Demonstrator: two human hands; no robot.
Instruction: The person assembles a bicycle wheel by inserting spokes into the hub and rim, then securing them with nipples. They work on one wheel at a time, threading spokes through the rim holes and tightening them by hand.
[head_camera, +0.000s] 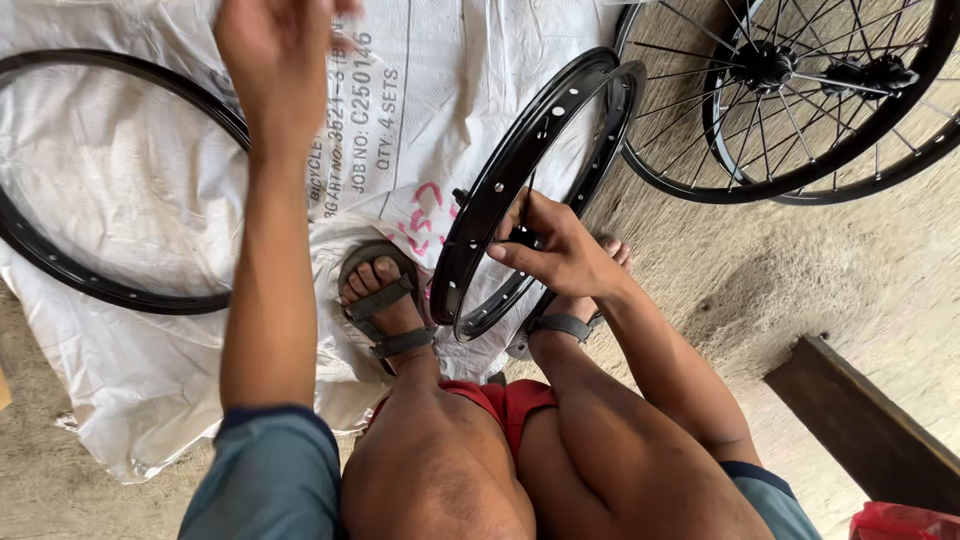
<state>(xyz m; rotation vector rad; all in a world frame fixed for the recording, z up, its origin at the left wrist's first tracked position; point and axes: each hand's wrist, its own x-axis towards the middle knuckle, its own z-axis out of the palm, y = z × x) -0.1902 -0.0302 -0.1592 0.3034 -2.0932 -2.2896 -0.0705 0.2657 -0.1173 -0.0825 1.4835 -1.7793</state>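
Head view: the right hand (555, 245) closes its fingers on the near edge of a bare black bicycle rim (535, 190) that stands on edge at centre frame, between the person's two sandalled feet. A second black rim seems to stand right behind it, the two nearly touching. The left hand (275, 60), raised at the top of the frame left of centre, is blurred; whether it is open or holds anything cannot be told. Below the standing rim, the left foot in a grey strap sandal (385, 300) rests on a white woven plastic sack (130, 370) spread over the concrete floor. Another bare black rim (60, 265) lies flat on the sack at the left. Two spoked wheels (790, 100) with hubs overlap at upper right. A dark wooden plank (860, 420) crosses the lower right corner, with a scrap of red plastic (900, 522) just beside it.
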